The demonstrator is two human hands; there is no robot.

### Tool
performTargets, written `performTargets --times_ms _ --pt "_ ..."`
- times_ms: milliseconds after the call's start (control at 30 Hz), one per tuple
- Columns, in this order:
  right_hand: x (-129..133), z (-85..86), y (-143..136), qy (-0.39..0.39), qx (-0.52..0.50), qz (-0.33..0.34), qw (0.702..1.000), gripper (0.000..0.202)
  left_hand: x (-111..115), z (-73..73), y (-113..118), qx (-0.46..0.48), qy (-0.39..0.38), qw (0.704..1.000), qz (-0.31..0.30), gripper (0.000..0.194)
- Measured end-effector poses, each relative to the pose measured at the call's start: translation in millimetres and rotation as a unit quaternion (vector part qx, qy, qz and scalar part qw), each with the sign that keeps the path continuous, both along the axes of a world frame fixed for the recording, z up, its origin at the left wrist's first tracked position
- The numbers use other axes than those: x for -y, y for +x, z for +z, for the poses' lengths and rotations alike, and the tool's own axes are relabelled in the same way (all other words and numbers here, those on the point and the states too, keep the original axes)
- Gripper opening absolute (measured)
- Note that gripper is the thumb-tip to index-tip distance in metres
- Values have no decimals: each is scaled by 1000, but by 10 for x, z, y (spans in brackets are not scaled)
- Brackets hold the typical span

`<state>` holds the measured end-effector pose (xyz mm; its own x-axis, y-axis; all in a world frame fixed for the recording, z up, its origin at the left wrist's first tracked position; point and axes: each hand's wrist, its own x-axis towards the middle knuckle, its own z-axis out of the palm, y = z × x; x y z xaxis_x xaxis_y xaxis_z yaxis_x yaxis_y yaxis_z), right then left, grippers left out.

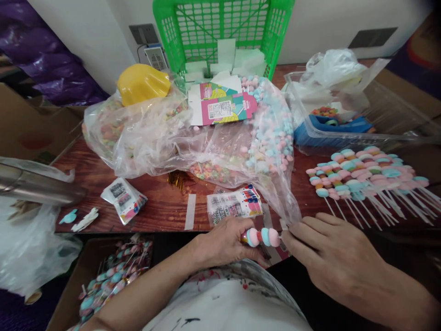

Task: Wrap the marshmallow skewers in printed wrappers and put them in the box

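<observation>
A marshmallow skewer (265, 237) in pink and pale blue, with red pieces between, lies level between my hands at the table's front edge. My left hand (225, 241) is closed around its left end, where a bit of yellow shows. The fingers of my right hand (324, 248) are closed at the other end, on the short stick; the fingertips are partly hidden. A clear plastic bag (291, 202) hangs down right beside my right fingers. Just behind my left hand lie small printed packets (234, 204).
Finished marshmallow skewers (368, 174) are heaped at the right, sticks toward me. Bags of marshmallows (272, 133) and gummies (210, 171), printed boxes (220, 110) and a green basket (223, 23) stand behind. A carton of skewers (106, 276) is below left; a clear bin (344, 131) is back right.
</observation>
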<state>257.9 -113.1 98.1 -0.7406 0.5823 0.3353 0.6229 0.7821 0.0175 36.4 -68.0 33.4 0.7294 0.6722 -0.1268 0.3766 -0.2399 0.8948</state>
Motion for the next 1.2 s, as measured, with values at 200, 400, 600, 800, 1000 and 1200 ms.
performTargets --times_ms 200,400,600,800,1000,1200 --pt "-84 44 16 30 -9 -6 999 28 22 6 1 -35 -14 999 -32 45" --pt "-145 26 70 0 -16 8 1000 28 31 35 30 -1 -66 997 -29 41" --pt "-162 -124 26 -88 -28 14 996 29 13 42 128 7 -53 998 -31 47" --pt "-182 -174 18 -88 -30 2 996 29 26 52 131 30 -64 997 -14 60" --pt "-194 -118 149 -41 -73 11 996 27 -82 75 -64 56 -122 991 -15 105" --pt "-110 -78 192 -6 -78 89 993 22 -210 -35 -100 58 -353 919 -166 65"
